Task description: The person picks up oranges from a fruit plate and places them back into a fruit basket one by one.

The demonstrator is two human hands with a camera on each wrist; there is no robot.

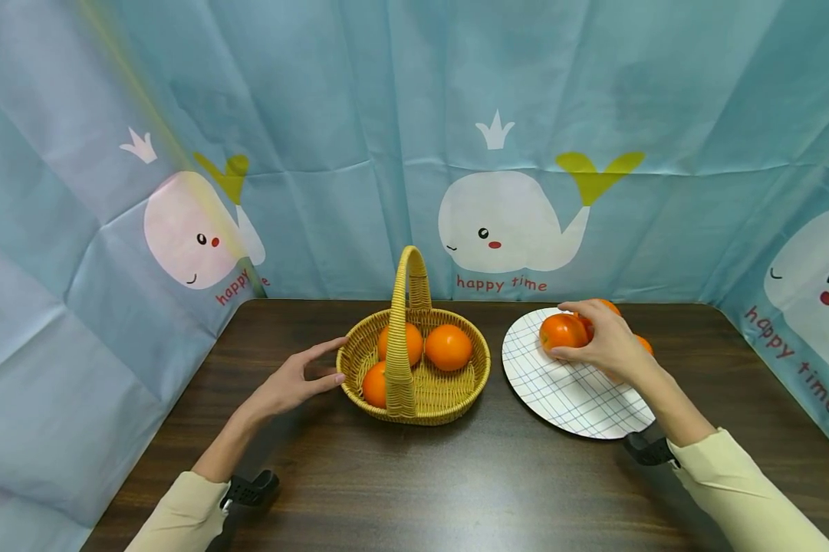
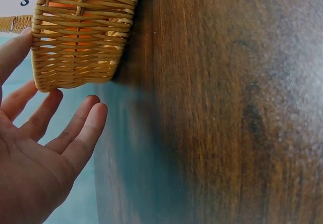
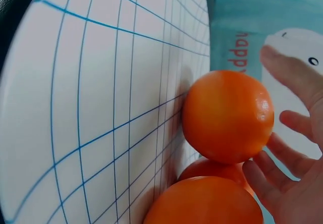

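Observation:
A yellow wicker basket [image 1: 433, 399] with a tall handle stands mid-table and holds three oranges. At its left rim is my left hand [image 1: 288, 387], thumb and fingers spread, with fingertips right at the wicker [image 2: 81, 42]. To the right, a white plate [image 1: 559, 402] with blue grid lines carries several oranges. Over it reaches my right hand [image 1: 610, 345], thumb and fingers on either side of an orange [image 1: 562, 334]. In the right wrist view, the thumb stands apart from that orange [image 3: 227, 115] while the other fingertips lie close along its side.
The dark wooden table [image 1: 497, 483] extends in front of the basket and plate. A light blue curtain [image 1: 345, 222] printed with whales hangs behind the table and along both sides. More oranges [image 3: 207, 204] lie against the nearest one on the plate.

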